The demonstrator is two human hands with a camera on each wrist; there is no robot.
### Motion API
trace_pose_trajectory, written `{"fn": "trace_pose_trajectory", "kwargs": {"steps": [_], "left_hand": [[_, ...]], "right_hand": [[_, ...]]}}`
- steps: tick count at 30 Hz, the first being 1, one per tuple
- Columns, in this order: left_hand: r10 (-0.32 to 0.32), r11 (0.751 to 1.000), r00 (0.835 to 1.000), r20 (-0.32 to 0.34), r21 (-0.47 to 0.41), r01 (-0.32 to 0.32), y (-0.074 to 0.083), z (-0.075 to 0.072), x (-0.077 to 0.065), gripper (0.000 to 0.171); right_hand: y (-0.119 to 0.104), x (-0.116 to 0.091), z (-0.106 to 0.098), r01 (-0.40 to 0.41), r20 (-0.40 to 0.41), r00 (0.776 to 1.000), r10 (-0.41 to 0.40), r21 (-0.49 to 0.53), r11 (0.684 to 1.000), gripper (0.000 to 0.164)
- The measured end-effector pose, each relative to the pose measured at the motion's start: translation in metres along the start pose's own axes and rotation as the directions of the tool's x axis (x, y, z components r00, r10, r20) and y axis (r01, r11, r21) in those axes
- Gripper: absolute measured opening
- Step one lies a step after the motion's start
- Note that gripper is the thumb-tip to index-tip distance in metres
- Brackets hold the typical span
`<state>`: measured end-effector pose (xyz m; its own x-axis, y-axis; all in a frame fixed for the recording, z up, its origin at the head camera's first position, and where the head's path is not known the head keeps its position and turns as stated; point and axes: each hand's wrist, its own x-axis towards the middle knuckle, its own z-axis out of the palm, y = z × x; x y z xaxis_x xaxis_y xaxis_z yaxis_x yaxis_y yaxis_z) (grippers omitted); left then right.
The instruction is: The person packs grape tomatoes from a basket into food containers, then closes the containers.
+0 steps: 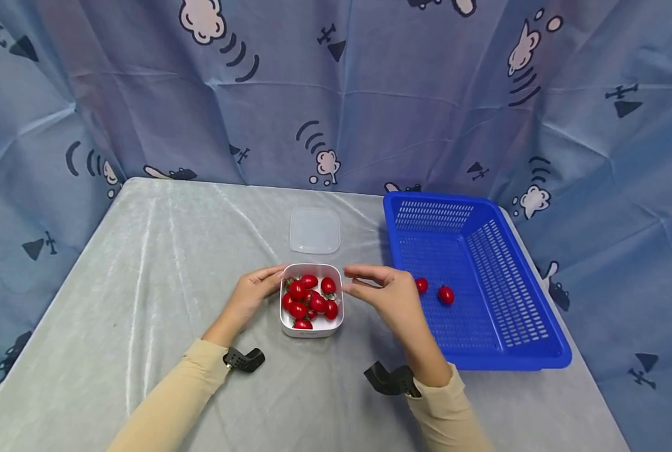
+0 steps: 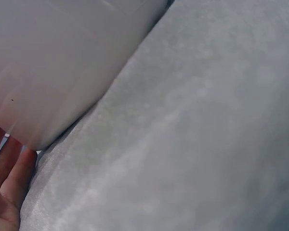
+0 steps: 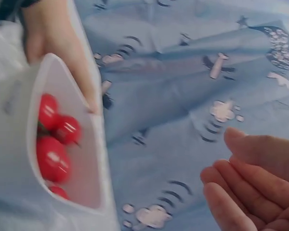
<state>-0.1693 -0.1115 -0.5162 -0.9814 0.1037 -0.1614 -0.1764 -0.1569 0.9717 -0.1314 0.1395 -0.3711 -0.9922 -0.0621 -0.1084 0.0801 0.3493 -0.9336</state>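
A white square container [image 1: 311, 333] holds several red cherry tomatoes [image 1: 317, 304] in the head view. My left hand [image 1: 253, 290] lies along its left side, and in the left wrist view the fingertips [image 2: 24, 161] touch the container's wall [image 2: 62, 62]. Just off the right rim is my right hand [image 1: 383, 292], thumb and fingers apart. The right wrist view shows that hand [image 3: 255, 183] with nothing in it, its fingers loosely bent. Tomatoes [image 3: 53, 159] show inside the tilted-looking container there, with the left hand [image 3: 62, 43] behind it.
To the right stands a blue perforated basket [image 1: 530, 282] with two tomatoes [image 1: 445, 295] inside, one partly hidden by the right hand. A translucent lid [image 1: 315, 231] lies behind the container on the pale cloth-covered table [image 1: 200, 251]. A patterned blue curtain [image 1: 279, 107] hangs beyond.
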Motion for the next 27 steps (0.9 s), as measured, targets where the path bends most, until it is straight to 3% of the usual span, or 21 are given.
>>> {"fn": "trace_pose_trajectory", "kwargs": {"steps": [6,11,18,22,27], "left_hand": [[-0.006,1.0,1.0,-0.005,-0.01,0.006,-0.001,0.0,0.001,0.042],[0.004,1.0,1.0,-0.009,-0.011,-0.004,0.0,0.001,0.0,0.042],[0.005,1.0,1.0,-0.008,-0.001,-0.005,0.001,0.0,-0.002,0.041],[0.003,1.0,1.0,-0.007,-0.003,-0.003,0.001,0.0,-0.002,0.041],[0.004,1.0,1.0,0.0,-0.005,-0.004,0.001,0.001,-0.001,0.043]], "right_hand": [[-0.011,0.001,-0.046,0.032,-0.042,0.999,-0.031,0.028,0.999,0.038],[-0.006,0.009,-0.086,0.065,-0.049,0.997,-0.064,0.025,0.998,0.04],[0.027,0.033,-0.131,-0.021,0.007,1.0,0.021,-0.059,0.998,0.049],[0.048,0.046,-0.15,-0.08,0.034,0.996,0.088,-0.182,0.98,0.062],[0.069,0.058,-0.171,-0.105,0.111,0.984,0.137,-0.26,0.96,0.062]]}}
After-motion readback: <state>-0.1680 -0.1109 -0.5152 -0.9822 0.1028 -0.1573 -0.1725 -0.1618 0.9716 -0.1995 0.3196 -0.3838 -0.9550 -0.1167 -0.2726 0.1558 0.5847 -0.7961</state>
